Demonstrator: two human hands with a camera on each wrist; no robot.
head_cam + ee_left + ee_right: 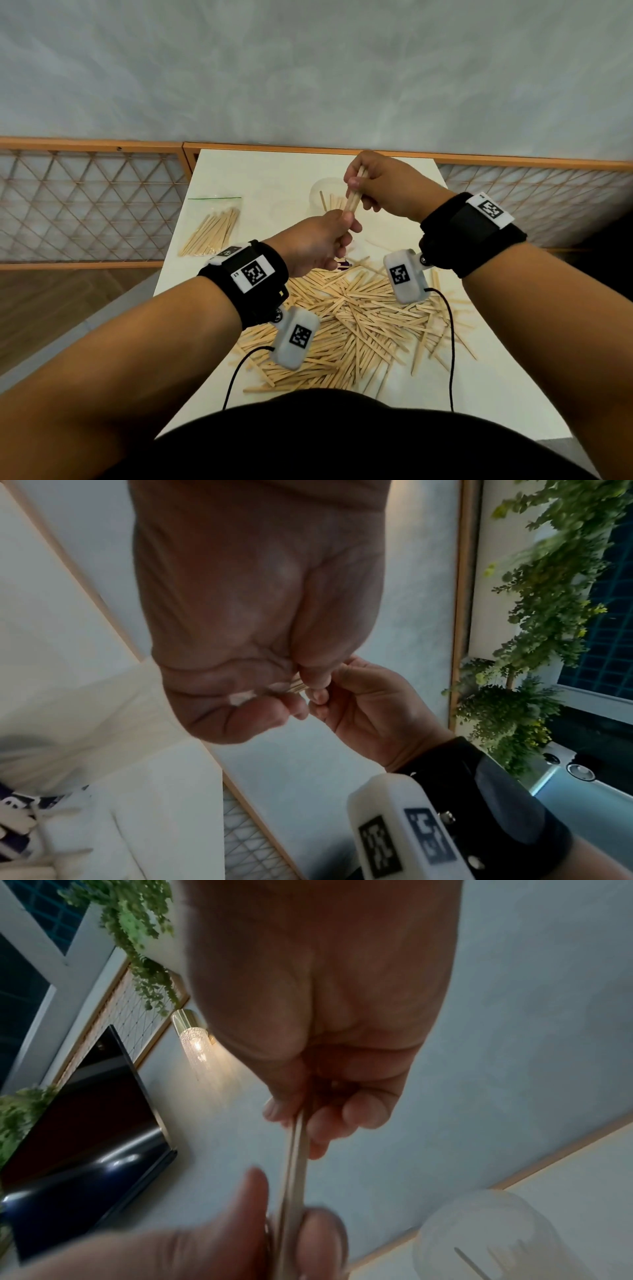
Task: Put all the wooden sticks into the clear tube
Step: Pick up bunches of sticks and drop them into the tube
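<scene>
Wooden sticks (359,318) are seen strewn in a large pile on the near part of the table (274,171), so most of the task is judged undone. Only a few sticks are visible inside the tube (327,198), which stands at the far middle of the table, beyond the hands. A small bundle (354,197) is pinched at its lower end by the left hand (315,245) and at its upper end by the right hand (387,186), just in front of the tube. More sticks are kept in a bag (214,226) at the left; whether these count cannot be told.
</scene>
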